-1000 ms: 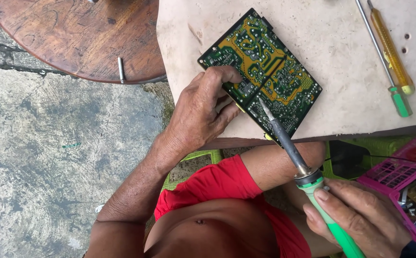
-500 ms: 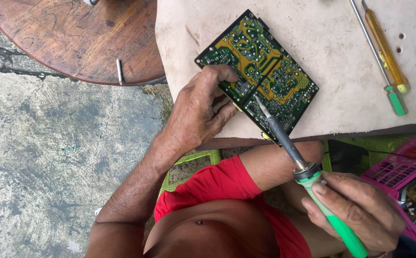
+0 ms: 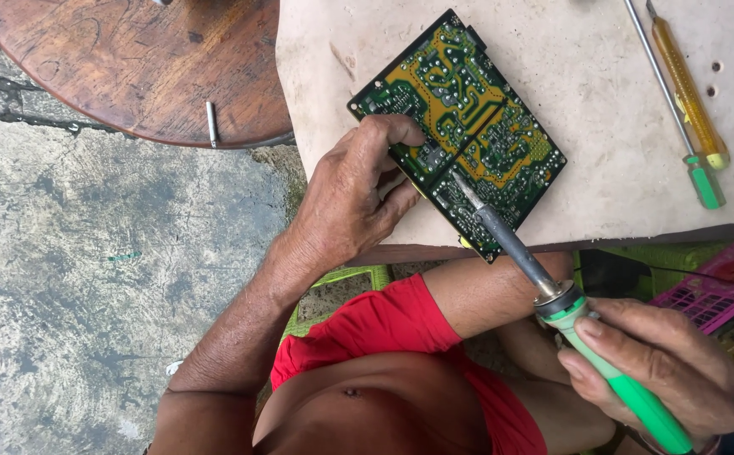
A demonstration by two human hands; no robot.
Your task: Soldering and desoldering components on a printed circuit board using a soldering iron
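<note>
Green-and-yellow printed circuit board [image 3: 459, 126] lies solder-side up near the front edge of the pale bench [image 3: 603, 126].
Left hand [image 3: 354, 198] pins its corner, fingertips hiding part; right hand [image 3: 657, 371], its grip closed on the green-handled soldering iron [image 3: 569, 307], is cut off below. Pink slotted basket [image 3: 704, 295] holds things too hidden to identify.
</note>
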